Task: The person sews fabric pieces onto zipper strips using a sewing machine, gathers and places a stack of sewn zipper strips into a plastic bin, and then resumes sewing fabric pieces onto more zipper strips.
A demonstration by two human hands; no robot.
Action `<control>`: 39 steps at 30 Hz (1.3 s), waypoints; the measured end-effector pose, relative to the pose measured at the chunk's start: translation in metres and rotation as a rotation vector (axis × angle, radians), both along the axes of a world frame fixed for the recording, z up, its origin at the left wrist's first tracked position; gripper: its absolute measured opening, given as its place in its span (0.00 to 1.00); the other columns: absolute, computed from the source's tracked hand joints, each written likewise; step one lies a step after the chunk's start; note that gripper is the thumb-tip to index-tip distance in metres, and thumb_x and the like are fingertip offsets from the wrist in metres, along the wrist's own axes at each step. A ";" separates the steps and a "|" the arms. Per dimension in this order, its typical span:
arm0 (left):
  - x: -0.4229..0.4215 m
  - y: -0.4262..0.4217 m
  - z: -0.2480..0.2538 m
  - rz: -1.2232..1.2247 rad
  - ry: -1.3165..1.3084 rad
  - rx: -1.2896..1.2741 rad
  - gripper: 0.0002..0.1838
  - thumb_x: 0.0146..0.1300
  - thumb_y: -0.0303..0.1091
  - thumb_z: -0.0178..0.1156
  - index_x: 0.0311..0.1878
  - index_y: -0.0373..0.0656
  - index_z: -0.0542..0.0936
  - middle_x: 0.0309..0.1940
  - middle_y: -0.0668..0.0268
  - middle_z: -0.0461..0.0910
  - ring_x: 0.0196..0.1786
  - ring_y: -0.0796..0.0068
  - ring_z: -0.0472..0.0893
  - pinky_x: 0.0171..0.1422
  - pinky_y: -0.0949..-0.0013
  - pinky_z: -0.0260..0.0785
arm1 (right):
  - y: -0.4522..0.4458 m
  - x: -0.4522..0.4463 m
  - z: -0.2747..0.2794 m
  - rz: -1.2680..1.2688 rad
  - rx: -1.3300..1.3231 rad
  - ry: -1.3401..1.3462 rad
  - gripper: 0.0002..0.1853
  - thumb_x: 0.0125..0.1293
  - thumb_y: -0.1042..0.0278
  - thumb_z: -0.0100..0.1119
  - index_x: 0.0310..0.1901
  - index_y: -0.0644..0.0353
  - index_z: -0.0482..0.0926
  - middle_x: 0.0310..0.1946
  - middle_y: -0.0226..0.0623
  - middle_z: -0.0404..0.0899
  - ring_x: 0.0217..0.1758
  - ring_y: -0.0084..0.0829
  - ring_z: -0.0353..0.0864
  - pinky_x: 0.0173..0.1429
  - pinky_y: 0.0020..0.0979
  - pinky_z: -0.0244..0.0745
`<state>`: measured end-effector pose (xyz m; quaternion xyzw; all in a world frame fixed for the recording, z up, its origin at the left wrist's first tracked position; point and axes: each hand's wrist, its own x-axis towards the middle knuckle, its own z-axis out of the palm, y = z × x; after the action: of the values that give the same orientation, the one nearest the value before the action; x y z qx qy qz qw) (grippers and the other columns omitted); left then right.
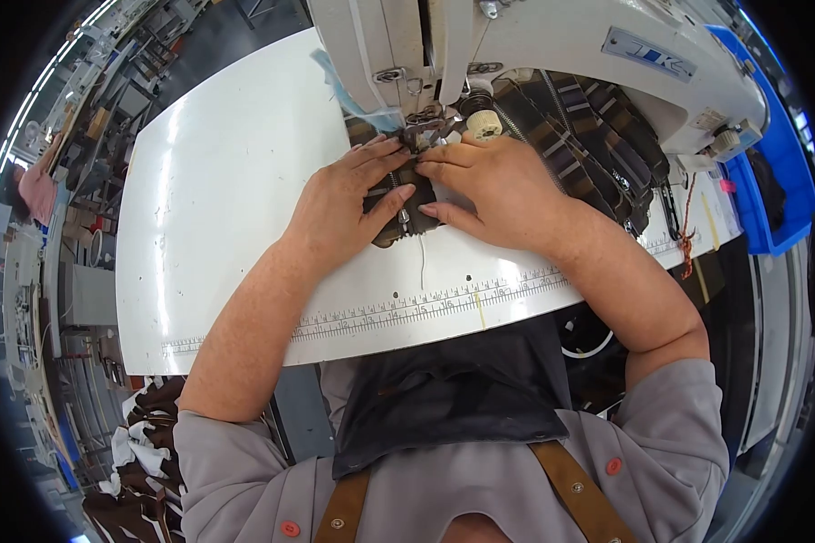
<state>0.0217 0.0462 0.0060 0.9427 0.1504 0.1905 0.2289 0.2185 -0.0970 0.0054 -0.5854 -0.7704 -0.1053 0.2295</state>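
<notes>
My left hand (337, 201) lies on the left side of a dark brown fabric piece with a zipper (417, 219), its fingers stretched towards the needle area. From the other side my right hand (507, 192) presses on the same fabric, fingers extended and thumb pointing left. Between the two thumbs shows the metal zipper pull (404, 217), and a loose white thread (423, 262) trails from the fabric's near edge. The head of a white sewing machine (552, 45) stands just beyond my fingertips. The presser foot is partly hidden by my fingers.
More striped brown fabric with zippers (598, 136) lies bunched under the machine arm at right. A ruler scale (407, 312) runs along the front of the white table (217, 181). A blue bin (783, 213) stands at right. Dark garments (149, 462) hang at lower left.
</notes>
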 end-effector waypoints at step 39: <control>0.008 0.014 -0.004 -0.004 -0.168 -0.030 0.10 0.63 0.25 0.70 0.47 0.37 0.89 0.43 0.60 0.86 0.35 0.68 0.84 0.43 0.65 0.77 | -0.002 0.003 -0.001 0.076 0.024 0.007 0.15 0.67 0.56 0.69 0.48 0.56 0.91 0.45 0.30 0.90 0.49 0.36 0.87 0.51 0.40 0.82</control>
<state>0.0300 0.0606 0.0016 0.9202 0.1315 0.2663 0.2551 0.2212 -0.0985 0.0042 -0.5534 -0.7899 -0.1039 0.2430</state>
